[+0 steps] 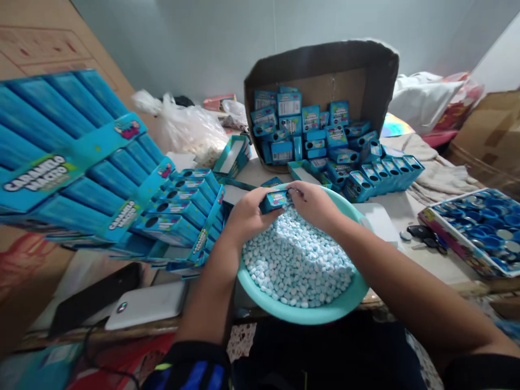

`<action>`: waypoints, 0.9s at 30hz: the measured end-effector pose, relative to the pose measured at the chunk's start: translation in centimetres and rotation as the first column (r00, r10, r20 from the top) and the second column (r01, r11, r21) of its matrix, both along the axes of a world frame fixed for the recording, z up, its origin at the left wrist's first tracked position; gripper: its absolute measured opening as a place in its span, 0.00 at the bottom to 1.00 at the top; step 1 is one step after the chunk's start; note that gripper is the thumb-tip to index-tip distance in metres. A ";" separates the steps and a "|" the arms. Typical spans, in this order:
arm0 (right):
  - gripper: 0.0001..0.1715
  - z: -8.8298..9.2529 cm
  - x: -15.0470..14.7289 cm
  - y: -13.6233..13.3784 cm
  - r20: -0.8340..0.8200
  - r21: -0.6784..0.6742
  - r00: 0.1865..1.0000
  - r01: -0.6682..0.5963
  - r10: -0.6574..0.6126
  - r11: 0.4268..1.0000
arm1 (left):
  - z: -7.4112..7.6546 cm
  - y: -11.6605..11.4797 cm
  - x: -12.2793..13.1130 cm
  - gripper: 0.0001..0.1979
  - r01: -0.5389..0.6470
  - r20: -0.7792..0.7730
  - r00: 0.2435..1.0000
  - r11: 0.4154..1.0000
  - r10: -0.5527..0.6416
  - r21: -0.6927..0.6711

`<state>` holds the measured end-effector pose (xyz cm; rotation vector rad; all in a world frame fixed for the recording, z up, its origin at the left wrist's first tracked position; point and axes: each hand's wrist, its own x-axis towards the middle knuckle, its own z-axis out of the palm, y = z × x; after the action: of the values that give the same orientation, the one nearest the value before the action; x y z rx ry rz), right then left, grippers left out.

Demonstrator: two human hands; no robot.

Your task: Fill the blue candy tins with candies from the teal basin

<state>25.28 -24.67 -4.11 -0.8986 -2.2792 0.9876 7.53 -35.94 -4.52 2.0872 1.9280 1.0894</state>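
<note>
A small blue candy box (275,201) is gripped in my left hand (246,212), over the far part of a turquoise basin (298,317). Small pale blue and white candies (300,265) fill much of the basin. My right hand (312,205) is closed at the right end of the box, where a dark round opening shows. A thin dark thing shows at its fingers, too small to name. The fingertips of the right hand are partly hidden.
Stacked display trays of blue boxes (81,141) rise at the left. Behind the basin, a cardboard carton (357,81) on its side holds many boxes. A tray of blue caps (483,227), keys (424,235), a white phone-like device (148,304) and plastic bags (190,127) lie around.
</note>
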 end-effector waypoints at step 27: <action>0.11 -1.1 0.4 1.2 0.039 -0.263 0.980 -0.180 0.197 0.948 | 0.5 -0.6 -0.1 0.19 0.154 0.019 0.988 0.986 -0.153 -0.068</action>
<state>25.73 -23.49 -5.24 -0.8361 -2.3604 1.3851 7.47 -36.53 -3.99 2.1437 1.7387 0.9877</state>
